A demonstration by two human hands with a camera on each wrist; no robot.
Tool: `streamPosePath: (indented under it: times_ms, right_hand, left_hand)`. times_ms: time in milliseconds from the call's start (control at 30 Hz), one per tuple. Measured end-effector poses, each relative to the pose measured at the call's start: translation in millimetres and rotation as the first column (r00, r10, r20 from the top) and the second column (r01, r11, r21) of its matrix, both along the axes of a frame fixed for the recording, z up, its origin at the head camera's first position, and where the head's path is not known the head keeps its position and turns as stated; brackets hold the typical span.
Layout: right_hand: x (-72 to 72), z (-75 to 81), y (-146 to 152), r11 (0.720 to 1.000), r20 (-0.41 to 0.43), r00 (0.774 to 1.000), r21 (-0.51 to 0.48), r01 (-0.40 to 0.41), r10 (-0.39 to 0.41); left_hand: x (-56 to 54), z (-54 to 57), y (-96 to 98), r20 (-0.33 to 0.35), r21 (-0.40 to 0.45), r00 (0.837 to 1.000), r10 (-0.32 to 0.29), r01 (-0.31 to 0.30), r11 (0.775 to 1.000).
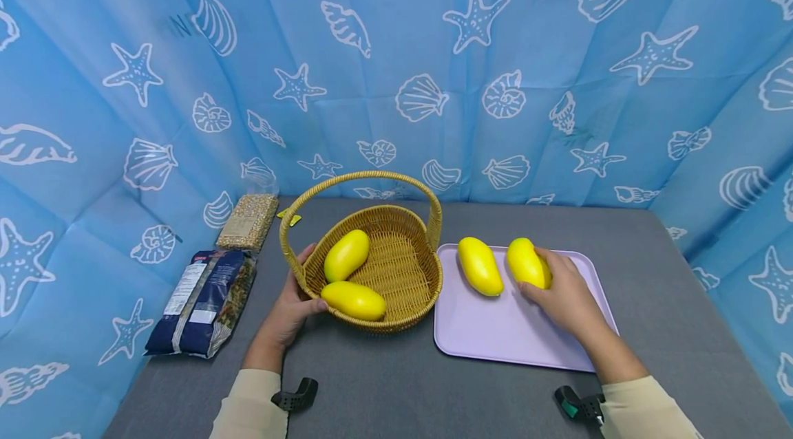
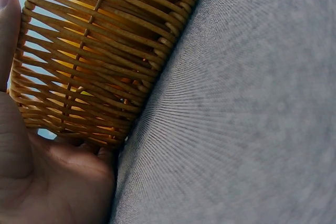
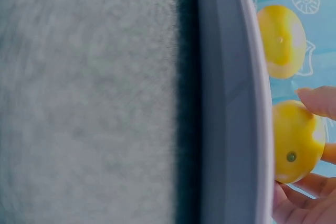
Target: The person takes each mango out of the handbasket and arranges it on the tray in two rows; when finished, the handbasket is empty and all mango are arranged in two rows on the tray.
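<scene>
A wicker basket with an arched handle stands at the middle of the table, two yellow mangoes lying in its left part, one mango behind the other. My left hand holds the basket's left side, thumb over the rim; the left wrist view shows its palm close to the woven wall. On the lilac tray to the right, my right hand grips a mango between thumb and fingers. Another mango lies left of it on the tray, untouched.
Left of the basket lie a dark blue food packet and a clear bag of pale grains. A small yellow piece lies behind the basket's handle. A blue shell-patterned curtain borders the grey table at the back and sides.
</scene>
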State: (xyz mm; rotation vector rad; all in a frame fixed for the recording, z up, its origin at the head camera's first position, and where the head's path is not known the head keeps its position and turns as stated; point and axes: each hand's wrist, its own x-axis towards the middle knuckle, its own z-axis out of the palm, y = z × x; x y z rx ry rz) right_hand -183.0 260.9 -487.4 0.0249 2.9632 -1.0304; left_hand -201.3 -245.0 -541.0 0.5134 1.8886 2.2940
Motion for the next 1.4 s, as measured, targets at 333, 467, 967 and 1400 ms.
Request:
streamPosePath:
  times_ms: [333,467,967,1400]
  right_hand:
    - [1.8,2.3,0,1.0,0.017,1.0,0.007,0.014,-0.014]
    - [2.9,4.3,0,1.0,0.011,1.0,0.005,0.018,-0.018]
    - [9.1,20.8,6,0.999,-0.068,0.997,-0.033,0.026,-0.028]
    - [18.3,48.2,-3,0.983,-0.239,0.971,-0.178,-0.033,-0.011]
  left_hand:
    - [0.2,0.7,0.0,-0.013,-0.002,1.0,-0.002,0.002,1.0]
    - [1.0,1.2,0.4,-0.004,0.003,1.0,0.0,0.0,1.0]
    - [1.7,1.7,1.2,0.019,0.011,1.0,0.009,-0.009,1.0]
    - [0.6,-0.2,1.1,-0.002,0.0,1.0,0.006,-0.006,1.0]
